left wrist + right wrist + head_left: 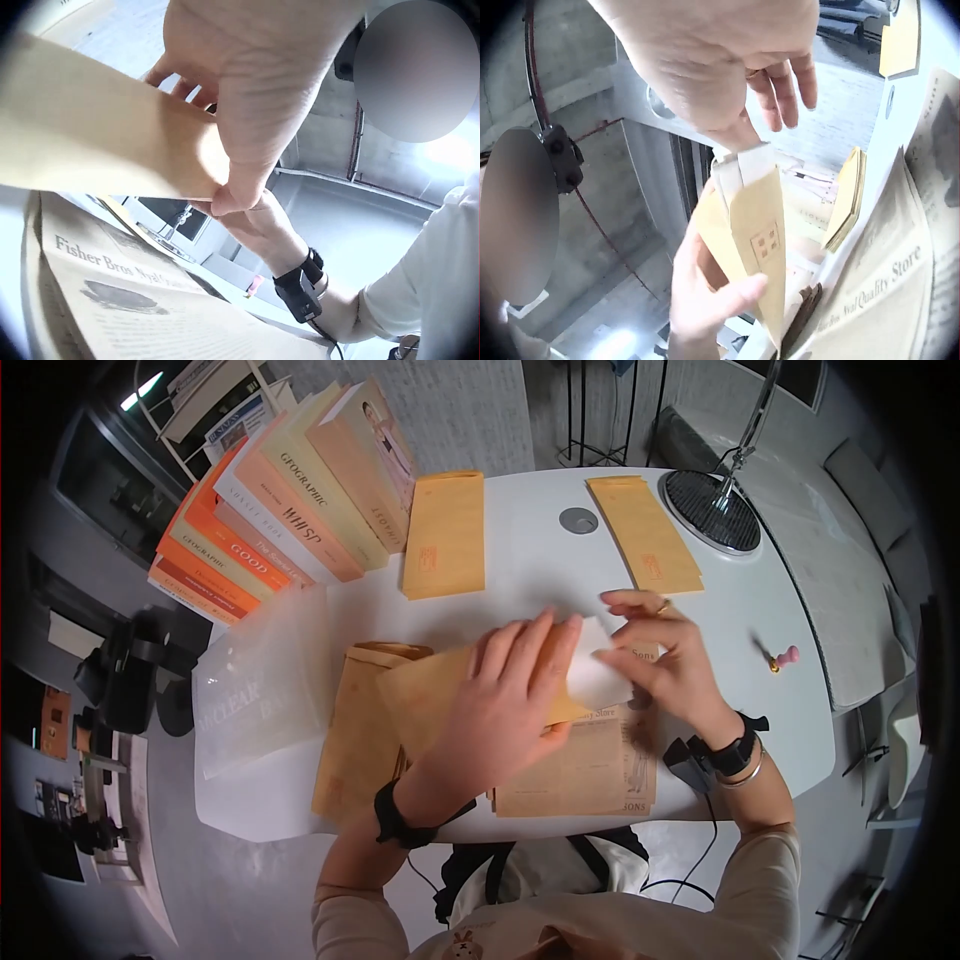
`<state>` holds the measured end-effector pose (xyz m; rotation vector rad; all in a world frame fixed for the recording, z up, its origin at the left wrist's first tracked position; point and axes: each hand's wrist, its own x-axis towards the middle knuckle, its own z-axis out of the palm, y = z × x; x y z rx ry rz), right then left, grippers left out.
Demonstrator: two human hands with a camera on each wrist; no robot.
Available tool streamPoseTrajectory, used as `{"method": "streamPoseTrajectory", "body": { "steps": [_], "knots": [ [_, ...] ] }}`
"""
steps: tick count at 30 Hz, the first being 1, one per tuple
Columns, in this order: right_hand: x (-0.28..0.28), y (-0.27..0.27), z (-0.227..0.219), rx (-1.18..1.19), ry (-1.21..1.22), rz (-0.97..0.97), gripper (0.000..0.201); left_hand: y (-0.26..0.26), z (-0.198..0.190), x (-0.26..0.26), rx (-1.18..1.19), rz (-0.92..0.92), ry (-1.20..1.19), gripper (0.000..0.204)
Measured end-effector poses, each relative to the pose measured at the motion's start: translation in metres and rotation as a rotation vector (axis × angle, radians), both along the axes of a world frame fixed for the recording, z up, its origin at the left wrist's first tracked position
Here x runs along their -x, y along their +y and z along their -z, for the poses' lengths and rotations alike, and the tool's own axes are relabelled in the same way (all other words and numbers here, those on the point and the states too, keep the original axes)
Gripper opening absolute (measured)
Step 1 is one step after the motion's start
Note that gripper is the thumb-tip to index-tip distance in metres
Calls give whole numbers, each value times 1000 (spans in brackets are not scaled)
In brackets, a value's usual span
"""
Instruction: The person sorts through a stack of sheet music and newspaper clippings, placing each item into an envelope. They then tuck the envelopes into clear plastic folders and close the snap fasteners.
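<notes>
The left hand [500, 690] grips a tan paper envelope [425, 695], fingers across its top and thumb beneath. White paper [597, 670] sticks out of the envelope's open end, and the right hand [665, 660] pinches that paper between thumb and finger. In the right wrist view, white folded paper [744, 169] stands in the mouth of the envelope [761, 232], which bears a red stamp; the left hand [705, 296] holds it from below. Printed brown sheets [575, 770] lie under the hands, and more tan envelopes [350, 735] lie to the left.
Upright books [290, 500] and a translucent bag [265, 680] are at the left. Two stamped envelope stacks [445, 535] [648, 535] lie toward the back, with a grey disc [578, 520] between them. A lamp base [712, 510] and small pink object [787, 658] are on the right.
</notes>
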<state>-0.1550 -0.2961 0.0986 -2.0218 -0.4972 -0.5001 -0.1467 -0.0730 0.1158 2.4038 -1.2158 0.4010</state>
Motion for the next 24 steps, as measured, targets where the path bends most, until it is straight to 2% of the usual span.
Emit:
{"method": "streamPoseTrajectory", "body": {
  "steps": [3, 6, 9, 12, 16, 19, 20, 22, 24],
  "knots": [
    [1, 11, -4, -89, 117, -75, 8, -4, -4, 1, 6, 24, -5, 93],
    [0, 4, -16, -44, 152, -71, 6, 7, -7, -2, 29, 7, 59, 105],
    [-2, -1, -11, -323, 312, -57, 5, 26, 1, -1, -51, -79, 12, 113],
    [-8, -8, -6, -462, 402, -36, 6, 32, 12, 2, -174, -145, -40, 110],
    [-9, -6, -4, -510, 410, -53, 6, 33, 21, -4, -123, -146, -86, 102],
    [-9, -7, -3, -285, 181, -19, 5, 34, 21, -8, -21, -80, -37, 101],
    [-8, -6, -4, -242, 171, -59, 4, 33, 17, -7, -5, -61, -27, 100],
    [-7, 0, -4, -157, 160, -142, 4, 29, 10, -3, -24, -47, -49, 96],
    [-6, 3, -1, -56, 336, -165, 12, 22, 5, 0, -98, -51, -123, 92]
  ]
}}
